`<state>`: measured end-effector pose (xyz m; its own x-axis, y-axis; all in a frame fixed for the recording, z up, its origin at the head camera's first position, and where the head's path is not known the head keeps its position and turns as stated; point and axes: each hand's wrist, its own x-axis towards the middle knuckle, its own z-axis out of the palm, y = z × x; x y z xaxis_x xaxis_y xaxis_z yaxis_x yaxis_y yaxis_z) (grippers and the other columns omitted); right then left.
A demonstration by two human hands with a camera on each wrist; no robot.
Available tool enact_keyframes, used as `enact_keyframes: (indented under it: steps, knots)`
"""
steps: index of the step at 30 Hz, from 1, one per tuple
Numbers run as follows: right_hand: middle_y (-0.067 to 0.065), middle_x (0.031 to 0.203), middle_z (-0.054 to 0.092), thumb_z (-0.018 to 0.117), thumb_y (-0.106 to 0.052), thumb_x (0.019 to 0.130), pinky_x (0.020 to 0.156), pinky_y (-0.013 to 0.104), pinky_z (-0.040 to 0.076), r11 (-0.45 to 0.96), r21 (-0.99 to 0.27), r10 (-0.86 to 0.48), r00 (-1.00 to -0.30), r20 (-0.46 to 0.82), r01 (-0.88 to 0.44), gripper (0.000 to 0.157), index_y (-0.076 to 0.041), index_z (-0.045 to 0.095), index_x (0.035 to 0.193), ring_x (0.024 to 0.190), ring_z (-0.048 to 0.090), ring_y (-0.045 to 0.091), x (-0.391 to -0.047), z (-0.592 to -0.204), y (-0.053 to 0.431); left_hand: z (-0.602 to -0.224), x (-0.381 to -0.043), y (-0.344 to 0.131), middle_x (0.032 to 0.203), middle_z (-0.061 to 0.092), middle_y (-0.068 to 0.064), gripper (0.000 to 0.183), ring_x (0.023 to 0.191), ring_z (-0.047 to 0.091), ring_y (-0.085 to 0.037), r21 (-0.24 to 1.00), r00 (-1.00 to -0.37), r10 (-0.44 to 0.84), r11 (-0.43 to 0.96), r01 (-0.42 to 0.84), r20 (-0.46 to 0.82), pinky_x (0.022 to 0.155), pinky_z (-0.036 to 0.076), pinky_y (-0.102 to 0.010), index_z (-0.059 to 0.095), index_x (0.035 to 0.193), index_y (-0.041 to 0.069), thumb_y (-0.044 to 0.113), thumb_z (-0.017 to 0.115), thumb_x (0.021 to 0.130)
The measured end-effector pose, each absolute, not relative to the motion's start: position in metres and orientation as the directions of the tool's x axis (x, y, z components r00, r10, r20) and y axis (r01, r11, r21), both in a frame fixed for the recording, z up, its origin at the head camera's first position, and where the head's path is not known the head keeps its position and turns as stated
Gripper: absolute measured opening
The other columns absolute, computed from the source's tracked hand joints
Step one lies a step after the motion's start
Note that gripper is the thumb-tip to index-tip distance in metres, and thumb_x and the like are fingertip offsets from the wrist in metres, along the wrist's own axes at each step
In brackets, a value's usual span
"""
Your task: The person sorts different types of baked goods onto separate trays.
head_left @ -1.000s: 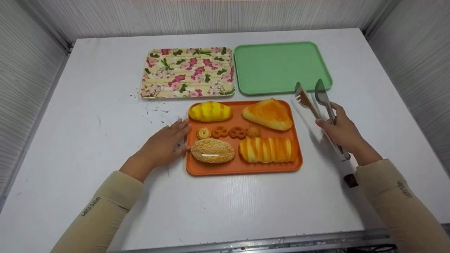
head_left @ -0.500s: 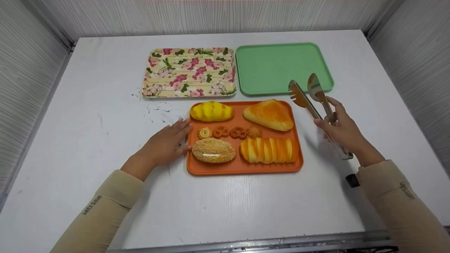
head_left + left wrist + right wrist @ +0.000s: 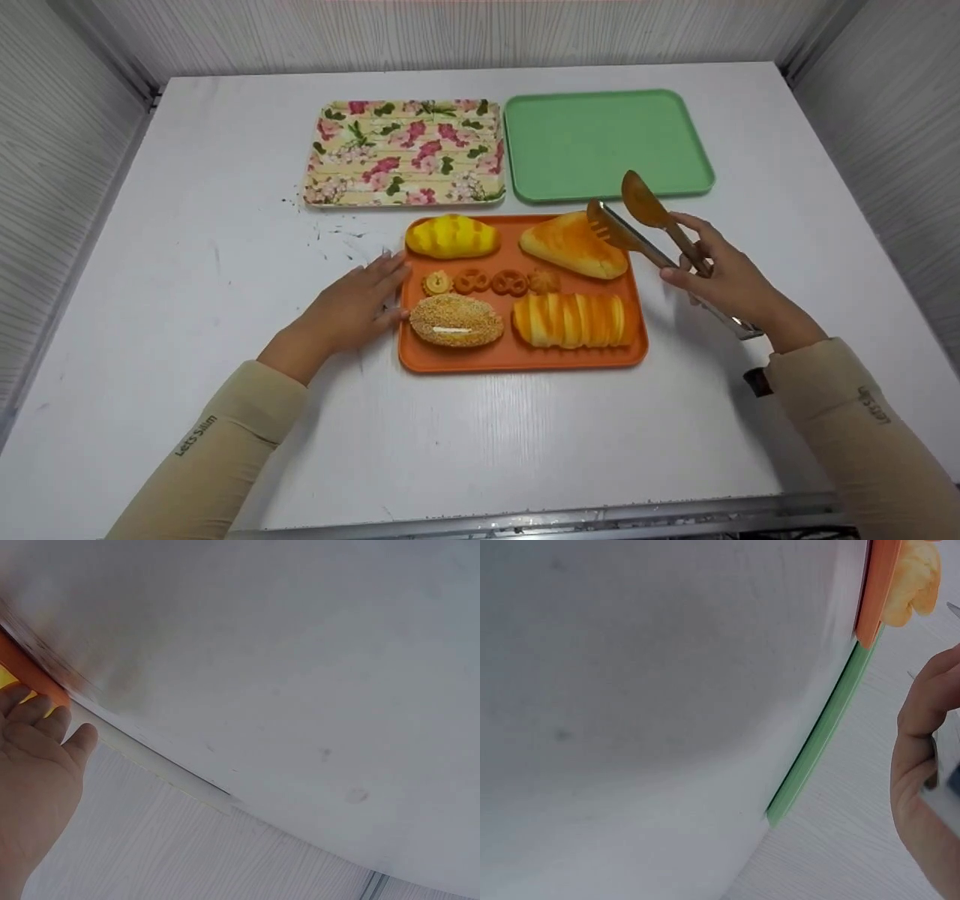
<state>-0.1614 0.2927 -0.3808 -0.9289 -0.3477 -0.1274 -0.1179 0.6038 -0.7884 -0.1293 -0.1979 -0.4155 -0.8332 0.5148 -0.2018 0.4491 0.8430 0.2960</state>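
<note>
1. We are seeing that our right hand (image 3: 724,281) has been swinging the long metal tongs (image 3: 645,225) leftward since a second ago, from over the table's bare white top (image 3: 225,225) to the orange rectangular plastic tray (image 3: 517,358).
2. Our right fingers are curling around the tongs' arms, and the two tips are standing apart over the triangular golden pastry (image 3: 574,244), at the tray's one o'clock corner.
3. Our left hand (image 3: 352,307) is resting flat with its fingers straight, touching the tray's nine o'clock edge beside the oval sesame bun (image 3: 455,320).
4. The plain green tray (image 3: 607,142) is lying at twelve o'clock, with the floral tray (image 3: 405,154) just beside it.
</note>
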Motion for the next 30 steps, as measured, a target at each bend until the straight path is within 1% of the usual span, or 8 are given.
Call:
enact_keyframes:
  steps: [6,14,22,30]
  knots:
    - [0.014,0.092,0.049,0.067,-0.03,0.09,0.053,0.032,0.05,0.627,-0.757,-0.406,-0.906,-0.119,-0.181,0.071,-0.038,0.026,0.148,0.06,0.055,0.028,-0.163,-0.38,0.29,-0.415,-0.129,-0.198,0.159,0.01,-0.005,0.067,0.144,0.008,-0.026,0.303,-0.835,0.511,0.844,0.443,-0.204,0.114,0.014,-0.046,0.021,0.152,0.008,0.044,0.042,0.1]
    - [0.011,0.093,0.049,0.068,-0.03,0.089,0.051,0.031,0.05,0.626,-0.743,-0.463,-0.88,-0.108,-0.239,0.071,-0.037,0.029,0.148,0.055,0.052,0.023,-0.163,-0.384,0.284,-0.415,-0.128,-0.197,0.159,0.012,-0.005,0.068,0.144,0.008,-0.025,0.309,-0.84,0.504,0.846,0.434,-0.202,0.114,0.014,-0.046,0.021,0.153,0.009,0.045,0.044,0.099]
    - [0.011,0.097,0.049,0.069,-0.035,0.088,0.056,0.032,0.052,0.639,-0.737,-0.469,-0.871,-0.147,-0.22,0.071,-0.041,0.029,0.147,0.062,0.052,0.024,-0.164,-0.388,0.275,-0.414,-0.128,-0.197,0.159,0.01,-0.004,0.068,0.144,0.007,-0.025,0.313,-0.84,0.501,0.848,0.428,-0.209,0.114,0.014,-0.046,0.02,0.153,0.01,0.045,0.044,0.099]
    - [0.01,0.096,0.051,0.069,-0.036,0.087,0.055,0.029,0.045,0.659,-0.719,-0.457,-0.877,-0.15,-0.22,0.071,-0.041,0.03,0.146,0.064,0.049,0.024,-0.163,-0.391,0.272,-0.415,-0.129,-0.197,0.159,0.01,-0.004,0.069,0.144,0.007,-0.025,0.31,-0.839,0.5,0.85,0.427,-0.214,0.114,0.013,-0.045,0.02,0.153,0.01,0.046,0.042,0.099]
